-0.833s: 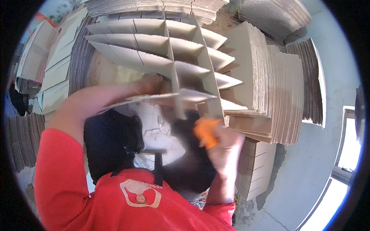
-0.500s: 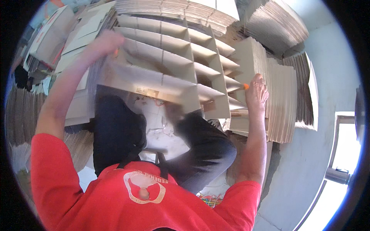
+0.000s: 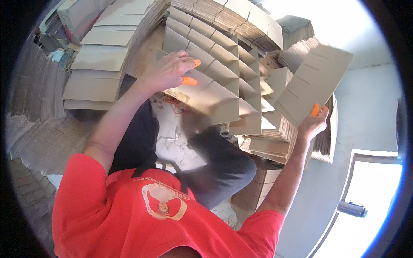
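Head view: from where I stand, the person's two hands are well apart, one on each side of the cardboard grid (image 3: pixel 217 93). The left hand (image 3: pixel 171 72) is at the grid's left part, fingers bent over its panels, with orange finger covers (image 3: pixel 189 81) showing; I can't tell whether it grips anything. The right hand (image 3: pixel 312 125), also in orange covers, is out to the right of the grid, pinching a slotted cardboard sheet (image 3: pixel 317 79) by its lower edge and holding it up at a tilt. The grid itself, slotted panels crossing one another, sits just beyond the person's dark trousers (image 3: pixel 221 170) and red shirt (image 3: pixel 124 206). Left of the grid lies a pile of slotted sheets (image 3: pixel 98 58); beyond it, a long cardboard stack (image 3: pixel 230 19); right of it, more stacked cardboard (image 3: pixel 270 146), then a pale wall (image 3: pixel 355 114).
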Action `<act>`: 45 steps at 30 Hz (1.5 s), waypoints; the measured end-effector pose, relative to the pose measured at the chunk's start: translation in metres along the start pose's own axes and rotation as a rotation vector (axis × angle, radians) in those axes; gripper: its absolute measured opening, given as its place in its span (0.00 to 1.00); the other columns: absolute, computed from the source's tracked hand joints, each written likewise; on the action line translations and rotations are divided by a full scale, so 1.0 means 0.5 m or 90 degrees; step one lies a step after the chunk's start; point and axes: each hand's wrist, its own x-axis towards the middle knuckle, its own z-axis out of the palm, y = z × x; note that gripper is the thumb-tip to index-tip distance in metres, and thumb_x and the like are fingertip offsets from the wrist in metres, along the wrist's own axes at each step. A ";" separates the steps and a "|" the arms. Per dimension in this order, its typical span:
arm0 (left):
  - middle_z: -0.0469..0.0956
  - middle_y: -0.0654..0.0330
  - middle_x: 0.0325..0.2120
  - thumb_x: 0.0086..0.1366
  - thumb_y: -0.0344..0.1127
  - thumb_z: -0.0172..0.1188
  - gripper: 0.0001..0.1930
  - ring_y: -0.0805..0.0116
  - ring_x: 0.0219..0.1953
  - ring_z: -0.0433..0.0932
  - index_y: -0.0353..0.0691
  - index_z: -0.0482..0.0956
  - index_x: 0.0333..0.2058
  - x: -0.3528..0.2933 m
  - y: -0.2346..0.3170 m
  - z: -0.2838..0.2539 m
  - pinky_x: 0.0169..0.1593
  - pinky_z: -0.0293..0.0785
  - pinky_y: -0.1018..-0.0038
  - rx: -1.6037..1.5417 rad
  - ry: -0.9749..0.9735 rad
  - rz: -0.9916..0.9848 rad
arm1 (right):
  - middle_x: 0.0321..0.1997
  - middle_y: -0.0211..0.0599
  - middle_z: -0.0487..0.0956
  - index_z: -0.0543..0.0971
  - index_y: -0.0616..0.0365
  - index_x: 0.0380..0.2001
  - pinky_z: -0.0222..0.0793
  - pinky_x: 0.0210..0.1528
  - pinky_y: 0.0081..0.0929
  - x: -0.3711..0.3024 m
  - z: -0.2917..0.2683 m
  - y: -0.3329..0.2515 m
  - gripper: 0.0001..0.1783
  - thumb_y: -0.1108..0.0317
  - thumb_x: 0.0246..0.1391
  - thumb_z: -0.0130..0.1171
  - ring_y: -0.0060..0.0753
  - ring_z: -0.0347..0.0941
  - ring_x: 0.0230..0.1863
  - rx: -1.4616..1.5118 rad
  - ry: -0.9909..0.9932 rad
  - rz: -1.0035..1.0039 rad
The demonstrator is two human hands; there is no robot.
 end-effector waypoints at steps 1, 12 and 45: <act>0.81 0.58 0.33 0.54 0.40 0.69 0.17 0.59 0.41 0.77 0.40 0.81 0.42 -0.007 -0.009 0.012 0.44 0.73 0.65 0.030 -0.020 0.007 | 0.25 0.48 0.81 0.74 0.60 0.40 0.74 0.24 0.35 0.015 -0.005 -0.011 0.06 0.70 0.61 0.57 0.40 0.80 0.23 0.007 0.006 -0.026; 0.76 0.57 0.22 0.55 0.35 0.64 0.05 0.60 0.31 0.75 0.41 0.83 0.29 0.000 -0.027 0.048 0.39 0.71 0.64 -0.012 -0.074 0.041 | 0.27 0.57 0.78 0.77 0.59 0.33 0.69 0.32 0.48 -0.026 0.057 0.098 0.06 0.68 0.57 0.57 0.54 0.77 0.29 -0.095 -0.189 0.072; 0.77 0.50 0.22 0.54 0.33 0.63 0.05 0.48 0.32 0.78 0.40 0.82 0.30 0.047 -0.047 0.038 0.37 0.72 0.56 -0.078 -0.112 -0.071 | 0.19 0.17 0.59 0.75 0.61 0.58 0.54 0.27 0.09 0.005 -0.024 -0.364 0.29 0.80 0.50 0.64 0.09 0.54 0.23 0.206 -0.338 -0.081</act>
